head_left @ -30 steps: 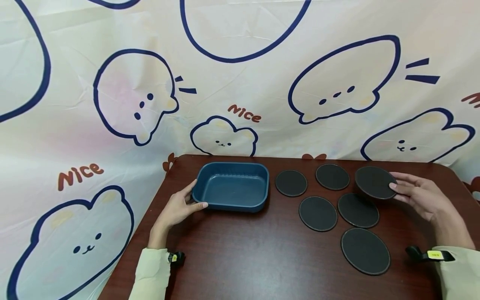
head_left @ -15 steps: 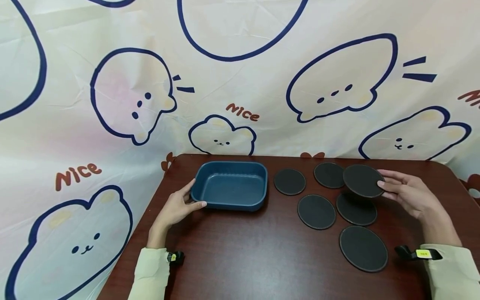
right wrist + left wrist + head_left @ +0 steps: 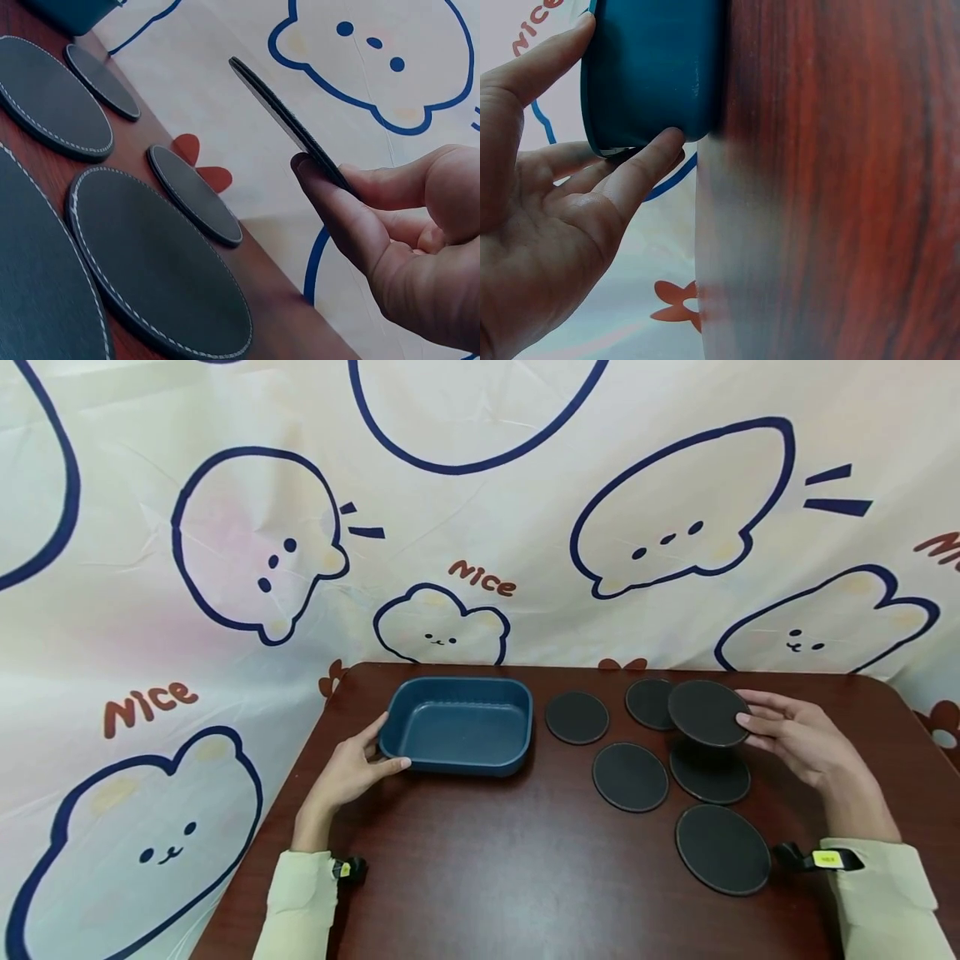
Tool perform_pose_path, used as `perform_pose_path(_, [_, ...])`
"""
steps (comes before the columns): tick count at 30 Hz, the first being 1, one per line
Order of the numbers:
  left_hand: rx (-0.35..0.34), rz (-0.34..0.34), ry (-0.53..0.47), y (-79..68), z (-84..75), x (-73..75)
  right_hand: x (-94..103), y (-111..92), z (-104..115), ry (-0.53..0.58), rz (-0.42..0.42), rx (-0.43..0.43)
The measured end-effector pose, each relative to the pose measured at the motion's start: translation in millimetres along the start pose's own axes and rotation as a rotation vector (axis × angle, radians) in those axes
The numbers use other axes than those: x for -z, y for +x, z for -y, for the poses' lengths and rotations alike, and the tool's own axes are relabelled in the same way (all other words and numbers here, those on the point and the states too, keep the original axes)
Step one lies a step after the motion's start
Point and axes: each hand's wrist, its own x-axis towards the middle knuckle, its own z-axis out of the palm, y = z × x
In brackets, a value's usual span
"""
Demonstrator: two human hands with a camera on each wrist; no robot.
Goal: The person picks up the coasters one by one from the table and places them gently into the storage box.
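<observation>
My left hand (image 3: pixel 352 768) holds the near left corner of a deep blue rectangular tub (image 3: pixel 457 764), thumb at the front and fingers along its left end. In the left wrist view, the thumb touches the rim of the tub (image 3: pixel 649 75) and the fingertips reach its side. My right hand (image 3: pixel 802 739) pinches the edge of a round black coaster (image 3: pixel 707 713), tilted and raised above the table. Seen edge-on in the right wrist view, the held coaster (image 3: pixel 277 112) sits between thumb and fingers. Beneath it lies another black coaster (image 3: pixel 711 777), partly covered.
More stitched-edge black coasters lie flat on the brown table (image 3: pixel 525 860): one beside the tub (image 3: pixel 577 717), a back one (image 3: pixel 648 704), a middle one (image 3: pixel 630 777) and a front one (image 3: pixel 722 849). A printed cloth (image 3: pixel 540 543) hangs behind the table.
My right hand has carried the raised coaster leftward, so it now overlaps the back coaster's right edge in the head view. My left hand stays at the tub.
</observation>
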Motion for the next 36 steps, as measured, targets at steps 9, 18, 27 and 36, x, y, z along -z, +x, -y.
perform_pose_path(9, [-0.006, -0.001, 0.023, -1.2, -1.2, 5.4, -17.9, 4, 3, -0.023, 0.021, 0.015])
perform_pose_path(18, [-0.003, -0.002, 0.027, -2.9, -0.7, 4.7, -34.2, 8, 3, -0.06, 0.035, 0.008])
perform_pose_path(27, [-0.009, 0.0, 0.009, -1.0, 0.3, 2.6, -50.4, 10, 2, -0.026, 0.078, 0.043])
perform_pose_path(36, [-0.004, 0.002, 0.008, 0.1, -0.3, 1.0, -71.5, 12, 3, -0.024, 0.094, 0.03])
